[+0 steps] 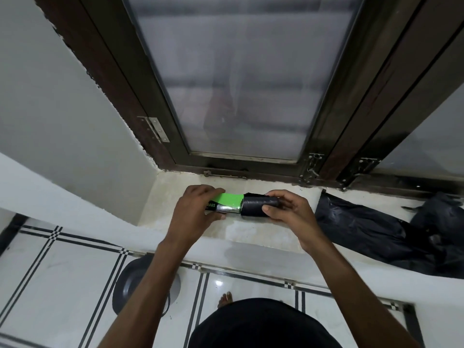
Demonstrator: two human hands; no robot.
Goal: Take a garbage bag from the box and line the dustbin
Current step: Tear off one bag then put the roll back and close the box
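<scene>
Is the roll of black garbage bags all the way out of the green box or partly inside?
Partly inside. The black roll sticks out of the green box at its right end, where the two meet.

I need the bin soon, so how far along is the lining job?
Early. The left hand grips the green box on the sill; the right hand holds the black bag roll at its open end. A loose black bag lies alongside. The dustbin looks unlined.
</scene>
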